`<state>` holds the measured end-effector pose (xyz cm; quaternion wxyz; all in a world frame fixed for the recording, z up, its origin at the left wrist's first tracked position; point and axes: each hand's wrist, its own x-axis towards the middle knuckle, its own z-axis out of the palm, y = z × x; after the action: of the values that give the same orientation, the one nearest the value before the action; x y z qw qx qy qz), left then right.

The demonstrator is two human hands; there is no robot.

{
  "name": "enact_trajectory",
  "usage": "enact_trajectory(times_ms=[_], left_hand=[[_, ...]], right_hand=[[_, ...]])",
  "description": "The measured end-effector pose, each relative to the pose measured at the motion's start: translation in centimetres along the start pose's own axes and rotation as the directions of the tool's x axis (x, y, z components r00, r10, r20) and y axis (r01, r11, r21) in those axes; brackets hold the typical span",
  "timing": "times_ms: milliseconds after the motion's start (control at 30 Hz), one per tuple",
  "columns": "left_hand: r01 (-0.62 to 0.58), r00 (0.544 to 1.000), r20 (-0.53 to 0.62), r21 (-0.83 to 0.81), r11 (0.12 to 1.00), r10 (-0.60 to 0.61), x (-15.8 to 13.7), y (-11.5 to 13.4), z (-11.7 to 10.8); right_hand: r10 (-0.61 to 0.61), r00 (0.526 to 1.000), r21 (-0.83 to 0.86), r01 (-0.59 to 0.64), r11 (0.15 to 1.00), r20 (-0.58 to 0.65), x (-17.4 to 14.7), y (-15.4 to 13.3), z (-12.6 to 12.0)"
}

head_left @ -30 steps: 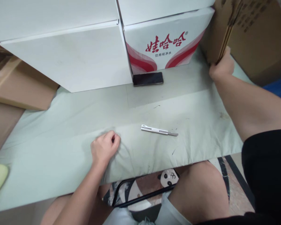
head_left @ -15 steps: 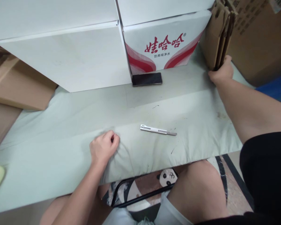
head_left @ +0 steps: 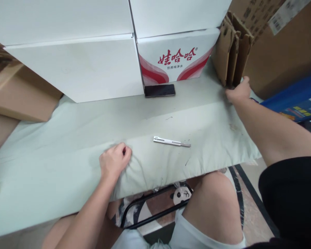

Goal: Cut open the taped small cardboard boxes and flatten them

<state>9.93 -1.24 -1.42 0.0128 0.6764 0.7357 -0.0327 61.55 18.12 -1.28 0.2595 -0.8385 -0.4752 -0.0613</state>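
Note:
My right hand (head_left: pixel 239 91) reaches far to the right and grips the lower end of a bundle of folded brown cardboard (head_left: pixel 229 55), which stands upright on the cloth. Its fingers are partly hidden behind the cardboard. My left hand (head_left: pixel 115 157) rests on the cloth near the front edge, curled into a loose fist with nothing visible in it. A white utility knife (head_left: pixel 168 141) lies between the hands, blade out and pointing right. Farther back, a dark phone (head_left: pixel 160 90) lies flat against the boxes.
White cartons (head_left: pixel 75 69) and a carton with red lettering (head_left: pixel 176 62) are stacked along the back of the cloth-covered table (head_left: pixel 67 145). A brown box (head_left: pixel 23 91) stands left. At right are a large brown carton (head_left: pixel 282 52) and a blue package (head_left: pixel 295 100).
The view has turned slightly to the right, showing more of the blue package. My right hand stays on the cardboard, whose layers show wider gaps. My left hand has not moved.

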Motion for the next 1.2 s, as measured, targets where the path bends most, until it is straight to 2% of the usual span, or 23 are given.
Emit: enact_trajectory(times_ms=[67, 133, 267, 333, 367, 433, 533, 600, 667, 733, 833, 967, 1033, 1100, 1200], left_hand=[[0.0, 1.0, 0.001, -0.003, 1.0, 0.0, 0.0, 0.1, -0.1], [-0.001, 1.0, 0.004, -0.013, 1.0, 0.001, -0.1, 0.1, -0.2], [0.021, 0.999, 0.026, -0.07, 0.997, -0.02, 0.1, 0.1, -0.5], [0.045, 0.998, 0.048, -0.109, 0.993, -0.039, 0.3, 0.1, -0.8], [0.05, 0.997, 0.068, -0.133, 0.99, -0.041, 0.4, 0.0, -1.0], [0.038, 0.992, 0.122, -0.2, 0.979, -0.013, 0.6, -0.3, -1.5], [-0.019, 0.979, 0.183, -0.366, 0.93, 0.092, 0.8, -1.1, -2.1], [-0.048, 0.97, 0.179, -0.526, 0.849, 0.166, 0.9, -2.1, -2.4], [-0.058, 0.972, 0.129, -0.677, 0.734, 0.196, 0.8, -3.4, -2.6], [-0.06, 0.988, 0.046, -0.764, 0.642, 0.147, 0.8, -4.8, -2.9], [-0.054, 0.999, -0.05, -0.835, 0.548, 0.022, 1.0, -6.9, -3.6], [-0.041, 0.992, -0.085, -0.912, 0.409, -0.089, 1.5, -9.6, -4.5], [-0.033, 0.983, -0.095, -0.934, 0.356, -0.158, 1.8, -10.7, -4.8], [-0.038, 0.971, -0.106, -0.954, 0.296, -0.216, 2.0, -11.6, -5.0], [-0.051, 0.958, -0.111, -0.973, 0.226, -0.264, 2.1, -12.5, -5.1]], right_hand=[[0.055, 0.998, 0.026, -0.056, 0.998, 0.04, -1.3, -0.7, -0.8], [0.016, 0.998, 0.064, -0.02, 0.998, 0.063, -3.1, -1.5, -1.7], [-0.194, 0.977, 0.141, 0.181, 0.973, 0.085, -7.2, -3.1, -3.2], [-0.352, 0.932, 0.186, 0.332, 0.925, 0.085, -9.1, -4.2, -3.7], [-0.444, 0.893, 0.209, 0.421, 0.883, 0.076, -10.0, -4.9, -4.0], [-0.62, 0.783, 0.24, 0.593, 0.769, 0.052, -11.7, -6.7, -4.5], [-0.787, 0.613, 0.26, 0.751, 0.607, 0.069, -14.1, -10.5, -5.2], [-0.864, 0.495, 0.286, 0.818, 0.499, 0.092, -15.7, -13.5, -5.5], [-0.921, 0.378, 0.316, 0.866, 0.387, 0.091, -17.2, -16.8, -5.6], [-0.957, 0.277, 0.348, 0.892, 0.288, 0.08, -18.6, -20.2, -5.3], [-0.986, 0.152, 0.4, 0.901, 0.169, 0.076, -20.9, -25.7, -4.2], [-0.997, 0.01, 0.444, 0.895, 0.043, 0.077, -24.5, -33.9, -2.2], [-0.997, -0.04, 0.458, 0.889, -0.005, 0.067, -26.5, -38.5, -1.2], [-0.997, -0.068, 0.466, 0.884, -0.039, 0.046, -28.4, -43.4, -0.3], [-0.997, -0.076, 0.483, 0.874, -0.051, 0.032, -31.1, -51.0, 0.7]])
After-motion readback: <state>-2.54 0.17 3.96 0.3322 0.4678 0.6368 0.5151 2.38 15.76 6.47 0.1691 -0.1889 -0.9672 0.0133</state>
